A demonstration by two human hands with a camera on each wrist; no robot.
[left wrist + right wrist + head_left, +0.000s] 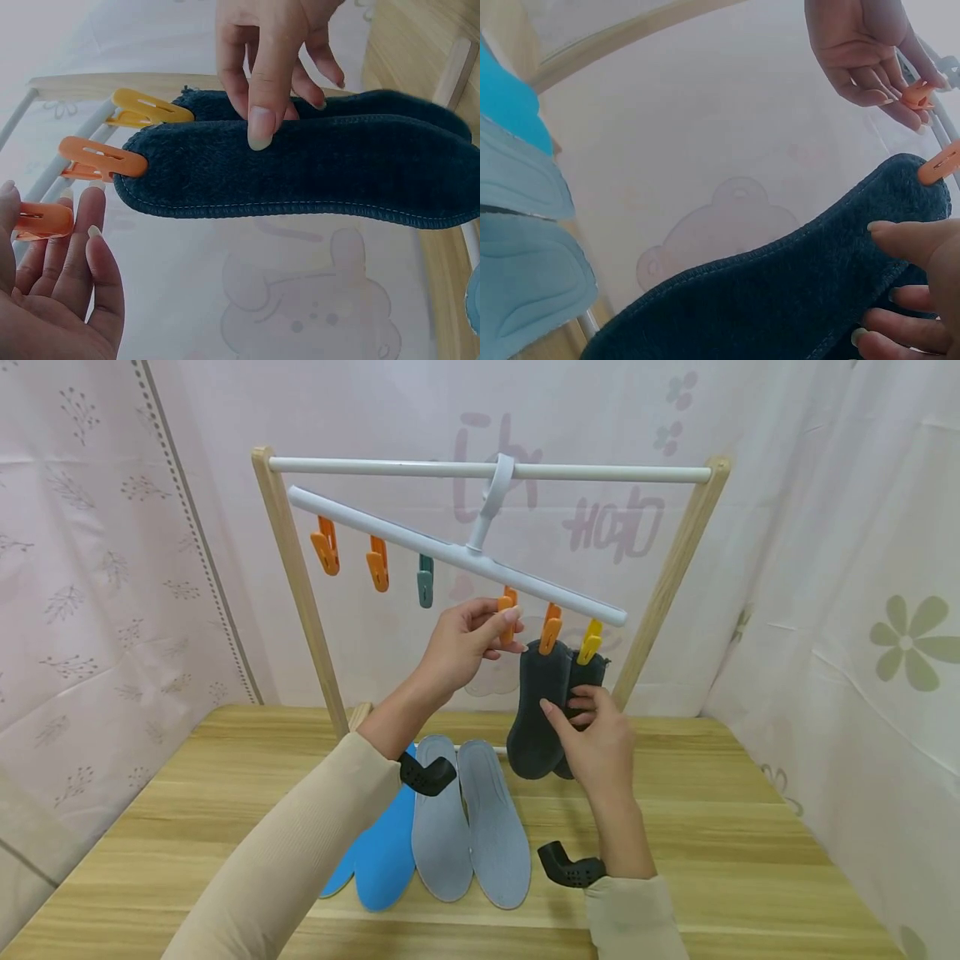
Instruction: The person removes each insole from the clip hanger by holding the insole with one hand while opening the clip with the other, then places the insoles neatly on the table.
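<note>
An orange clothespin [507, 617] on the white clip hanger [450, 553] is pinched between the thumb and fingers of my left hand [459, 647]. To its right, a dark plush insole [538, 714] hangs from another orange clothespin [551, 628]. A second dark insole [588, 674], partly hidden behind it, hangs from a yellow clothespin [590, 642]. My right hand [600, 739] touches the pair. Its thumb lies on the front insole, and its bent, spread fingers are at the rear one, beside the front insole's edge.
The hanger tilts down to the right on a white rail [390, 467] between wooden posts. Orange clothespins [378, 564] and a green clothespin [425, 582] hang at its left. Two grey insoles [495, 827] and blue insoles [386, 852] lean at the stand's base on the wooden table [720, 852].
</note>
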